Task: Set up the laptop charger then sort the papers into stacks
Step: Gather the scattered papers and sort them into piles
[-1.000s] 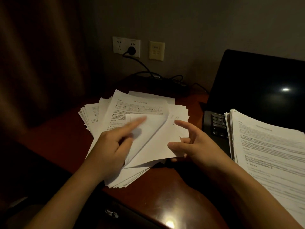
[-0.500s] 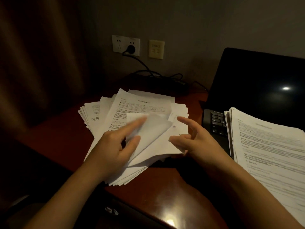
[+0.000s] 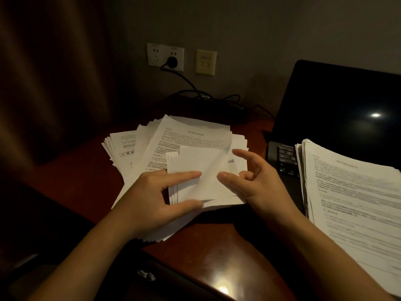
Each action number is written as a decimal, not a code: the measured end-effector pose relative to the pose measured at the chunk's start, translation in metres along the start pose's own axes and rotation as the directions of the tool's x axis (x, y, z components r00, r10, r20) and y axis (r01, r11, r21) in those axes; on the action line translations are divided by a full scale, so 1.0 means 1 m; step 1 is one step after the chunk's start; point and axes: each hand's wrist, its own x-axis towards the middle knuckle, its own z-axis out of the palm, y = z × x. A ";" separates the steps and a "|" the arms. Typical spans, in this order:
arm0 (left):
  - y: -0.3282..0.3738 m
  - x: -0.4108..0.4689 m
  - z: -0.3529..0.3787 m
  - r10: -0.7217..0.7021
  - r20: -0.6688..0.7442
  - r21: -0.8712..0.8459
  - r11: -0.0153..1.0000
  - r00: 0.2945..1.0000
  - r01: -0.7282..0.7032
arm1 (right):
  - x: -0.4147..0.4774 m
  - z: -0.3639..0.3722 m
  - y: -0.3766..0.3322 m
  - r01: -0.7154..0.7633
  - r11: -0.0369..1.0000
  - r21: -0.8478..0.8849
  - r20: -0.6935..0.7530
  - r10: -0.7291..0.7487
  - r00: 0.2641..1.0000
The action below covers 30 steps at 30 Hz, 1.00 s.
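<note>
Flipped blank sheets [image 3: 201, 170] now sit flatter on the messy pile [image 3: 173, 137]; left hand [image 3: 152, 198] grip pinches them, right hand [image 3: 258, 185] released. Sorting's mid-way.

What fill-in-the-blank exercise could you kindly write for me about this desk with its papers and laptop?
1. The black plug sits in the ____ socket of the white wall outlet.
2. The stack of printed papers lies on the ____ of the laptop.
3. The left hand and right hand touch small white sheets atop the pile lying ____ of the laptop.

Missing words: right; keyboard; left.
</note>
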 end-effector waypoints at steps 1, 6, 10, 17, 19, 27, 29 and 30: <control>0.001 0.000 0.000 0.012 -0.018 -0.021 1.000 1.000 -0.012 | 0.000 -0.001 0.000 -0.008 1.000 -0.006 0.007 0.008 1.000; 0.004 0.001 -0.001 0.007 -0.147 -0.027 1.000 0.989 -0.011 | 0.004 -0.009 -0.001 -0.056 0.998 -0.014 0.094 0.058 0.994; 0.003 0.000 0.000 0.060 -0.078 -0.012 0.998 0.995 -0.061 | 0.001 -0.007 -0.004 -0.027 0.995 0.101 0.106 0.016 0.994; -0.006 0.002 0.004 0.025 -0.054 -0.022 0.999 0.998 -0.026 | -0.001 -0.004 -0.008 0.001 0.979 0.202 0.124 -0.027 0.992; -0.005 0.002 0.003 0.025 -0.094 -0.050 0.998 0.995 -0.030 | 0.002 -0.003 -0.007 -0.028 0.972 0.233 0.070 0.012 0.997; 0.016 0.004 -0.006 -0.058 -0.083 -0.372 0.928 0.995 0.023 | 0.015 -0.009 -0.003 -0.247 0.879 0.408 0.019 0.262 0.965; 0.023 0.002 -0.005 -0.029 0.015 -0.372 0.928 0.999 0.033 | 0.015 -0.014 -0.004 -0.305 0.832 0.464 0.116 0.285 0.952; 0.027 0.002 -0.004 -0.025 0.063 -0.365 0.930 0.998 0.047 | 0.015 -0.018 -0.006 -0.332 0.807 0.488 0.158 0.292 0.943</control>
